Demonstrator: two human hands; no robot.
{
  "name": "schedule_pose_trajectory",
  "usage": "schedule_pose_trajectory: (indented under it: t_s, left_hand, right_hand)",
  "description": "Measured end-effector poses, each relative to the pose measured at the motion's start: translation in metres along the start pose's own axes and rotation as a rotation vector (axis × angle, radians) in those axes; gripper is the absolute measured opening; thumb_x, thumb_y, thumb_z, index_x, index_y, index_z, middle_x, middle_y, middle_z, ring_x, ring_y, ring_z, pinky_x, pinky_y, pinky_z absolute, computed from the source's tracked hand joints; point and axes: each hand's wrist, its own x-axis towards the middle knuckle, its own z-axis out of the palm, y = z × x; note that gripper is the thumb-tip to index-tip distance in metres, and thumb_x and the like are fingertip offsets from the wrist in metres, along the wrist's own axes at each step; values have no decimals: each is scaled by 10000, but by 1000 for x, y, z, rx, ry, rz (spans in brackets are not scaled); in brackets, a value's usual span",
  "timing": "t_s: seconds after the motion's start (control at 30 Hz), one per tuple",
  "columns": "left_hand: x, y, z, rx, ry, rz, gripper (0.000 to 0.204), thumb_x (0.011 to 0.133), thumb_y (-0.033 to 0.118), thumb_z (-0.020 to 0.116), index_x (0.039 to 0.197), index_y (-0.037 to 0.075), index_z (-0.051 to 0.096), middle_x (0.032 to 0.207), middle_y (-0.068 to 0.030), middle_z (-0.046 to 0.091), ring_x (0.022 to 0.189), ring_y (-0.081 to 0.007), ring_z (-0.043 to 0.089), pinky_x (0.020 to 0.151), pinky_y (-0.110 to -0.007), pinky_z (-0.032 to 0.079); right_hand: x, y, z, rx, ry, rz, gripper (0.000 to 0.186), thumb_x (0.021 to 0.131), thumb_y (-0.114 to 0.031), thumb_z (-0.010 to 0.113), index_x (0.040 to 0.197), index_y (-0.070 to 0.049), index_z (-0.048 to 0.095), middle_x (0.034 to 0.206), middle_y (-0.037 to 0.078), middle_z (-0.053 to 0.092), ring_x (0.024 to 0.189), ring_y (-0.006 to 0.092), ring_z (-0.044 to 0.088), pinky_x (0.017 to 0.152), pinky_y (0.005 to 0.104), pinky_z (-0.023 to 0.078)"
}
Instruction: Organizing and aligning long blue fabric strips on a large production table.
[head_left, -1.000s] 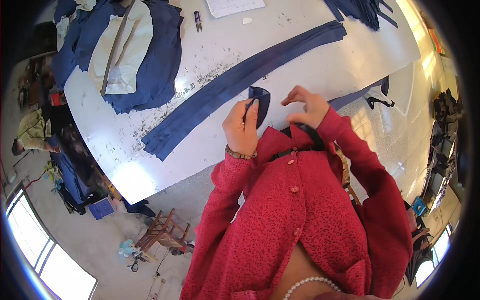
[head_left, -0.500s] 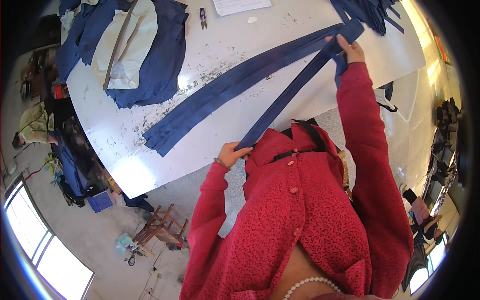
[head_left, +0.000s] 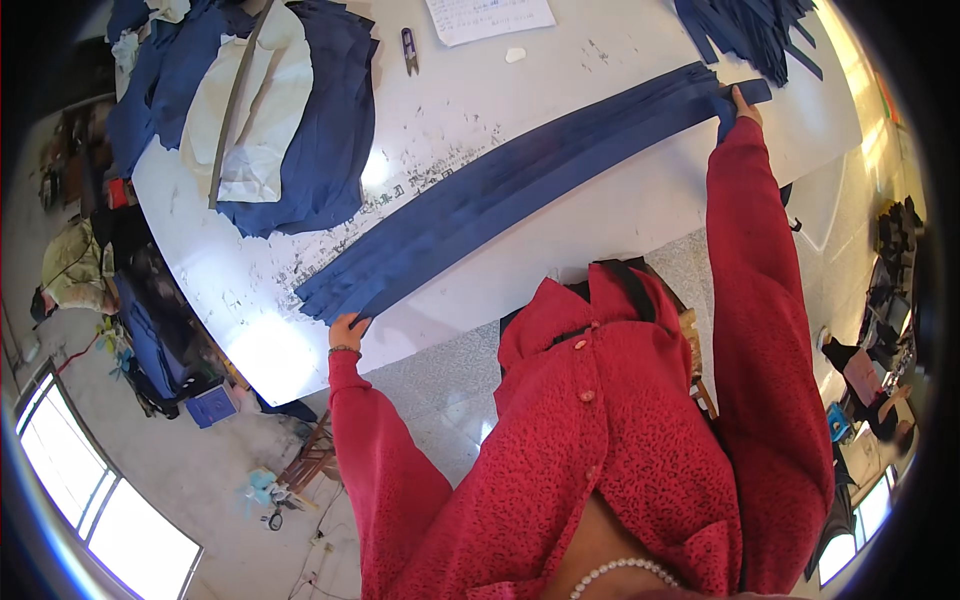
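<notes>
From my head above my fingers, a wide fisheye view faces down past my jacket to the worktop beneath

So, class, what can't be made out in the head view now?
In the head view:
Writing on the paper sheet: too small to read; the picture's top edge cuts the sheet off.
Number of layers in the navy fabric strip stack: the overlapping strips hide it.
Far end of the loose navy strip bundle: cut off by the top edge.
Part of the wooden stool: hidden by the left red sleeve.
</notes>
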Motion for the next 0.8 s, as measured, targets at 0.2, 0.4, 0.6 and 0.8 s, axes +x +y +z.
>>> schedule_pose_trajectory:
  t_s: [0.2, 0.4, 0.6, 0.8]
  left_hand:
    - [39, 15, 10, 224, -22, -128, 344, 690, 202, 685, 1011, 98, 619, 1004, -110, 582, 932, -298, 550, 791, -389, 433]
    - [32, 71, 11, 289, 563, -295, 493, 702, 17, 563, 1188, 30, 478, 1164, -169, 478, 1072, -323, 458, 912, -426, 362]
    - [33, 275, 42, -657, 164, 125, 399, 805, 14, 540, 1196, 42, 466, 1128, -114, 500, 765, -138, 581, 629, -240, 466]
    - [-2, 406, 56, -862, -16, 404, 415, 760, -7, 587, 1158, 18, 470, 1101, -115, 501, 791, -167, 589, 648, -244, 475]
  right_hand:
    - [42, 24, 7, -236, 74, -28, 611, 684, -452, 721, 967, 72, 586, 867, 169, 642, 667, 211, 626, 647, 315, 491]
    - [-6, 22, 4, -27, 283, -129, 502, 796, -400, 583, 948, 77, 554, 752, 137, 662, 705, 174, 615, 691, 286, 467]
    - [-214, -39, 52, 258, -474, -317, 265, 874, -258, 485, 883, 6, 500, 609, 82, 577, 608, 134, 538, 648, 234, 406]
    - [-386, -38, 72, 286, -679, -428, 179, 884, -223, 450, 936, -53, 463, 737, 70, 587, 691, 183, 591, 668, 292, 452]
